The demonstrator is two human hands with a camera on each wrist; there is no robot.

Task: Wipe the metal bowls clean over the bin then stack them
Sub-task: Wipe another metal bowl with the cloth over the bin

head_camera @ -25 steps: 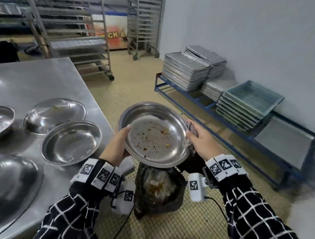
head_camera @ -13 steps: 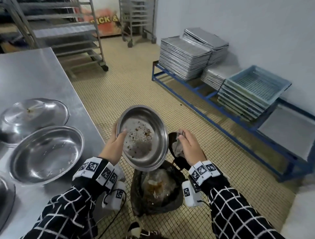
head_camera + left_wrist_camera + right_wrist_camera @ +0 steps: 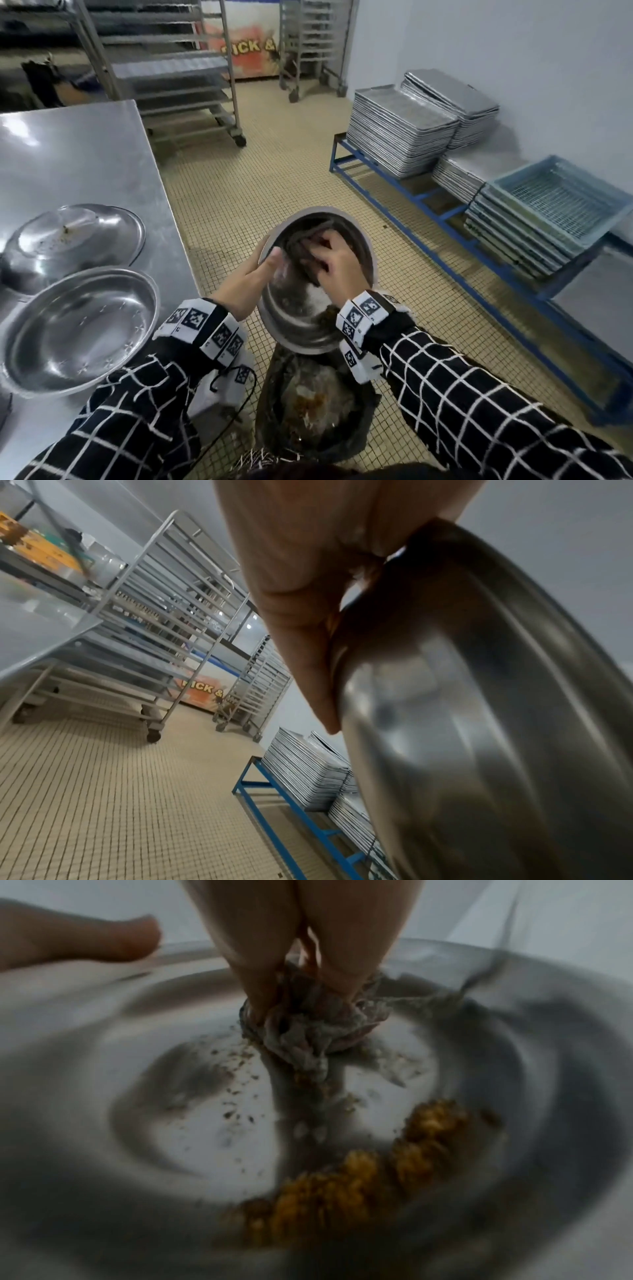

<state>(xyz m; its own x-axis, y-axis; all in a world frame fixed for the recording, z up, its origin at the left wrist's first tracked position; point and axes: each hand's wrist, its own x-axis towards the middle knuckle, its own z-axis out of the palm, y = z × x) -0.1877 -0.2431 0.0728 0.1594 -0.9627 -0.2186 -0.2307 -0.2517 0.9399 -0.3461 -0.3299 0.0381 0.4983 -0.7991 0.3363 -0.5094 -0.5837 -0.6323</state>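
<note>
Gripped at its left rim by the left hand [image 3: 245, 284], the tilted bowl [image 3: 301, 325] is held over the bin [image 3: 356, 442] beside the worktop [image 3: 85, 161]. A crumpled cloth [image 3: 308, 1031] is pinched by the right hand [image 3: 337, 265] and pressed inside. If the rim grip slips, the bowl may be dropped; scraps [image 3: 349, 1172] swept too hard may be flung past the bin.

You're in a commercial kitchen back room. Steel table [image 3: 85, 154], wheeled tray racks [image 3: 178, 78], stacked sheet pans [image 3: 400, 137] on a blue frame [image 3: 428, 212], tiled floor [image 3: 267, 178].
</note>
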